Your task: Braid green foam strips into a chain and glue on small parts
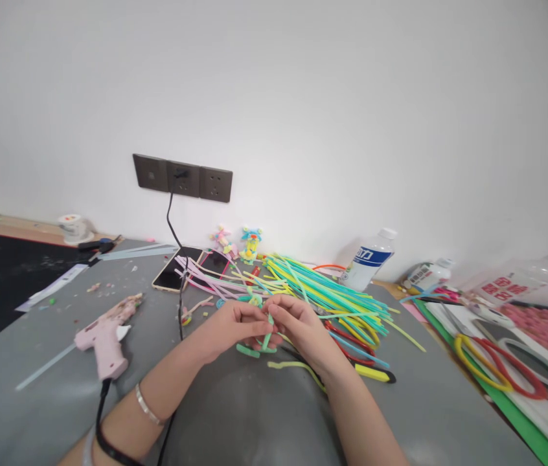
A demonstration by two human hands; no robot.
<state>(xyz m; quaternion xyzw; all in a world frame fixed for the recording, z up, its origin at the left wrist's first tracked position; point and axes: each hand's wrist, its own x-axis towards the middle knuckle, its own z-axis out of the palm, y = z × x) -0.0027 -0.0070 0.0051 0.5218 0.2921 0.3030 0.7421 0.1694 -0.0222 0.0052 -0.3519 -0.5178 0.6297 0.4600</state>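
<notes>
Near the middle of the grey table, my left hand (235, 327) and my right hand (296, 323) meet, fingertips pinched on a light green fuzzy stem (267, 333). The stem stands roughly upright between them, its lower end bent or joined to a short crosspiece. Another short green piece (247, 351) lies just below my left fingers. Behind the hands is a pile of yellow, green and teal stems (332, 291), with pink stems (210, 278) to its left. My fingers partly hide the held piece.
A pink glue gun (106, 336) with a black cord lies at left. Two small figures (251, 244) stand by the wall near phones (177, 270). A bottle (368, 259), a yellow cutter (374, 373) and scissors (502, 369) are at right.
</notes>
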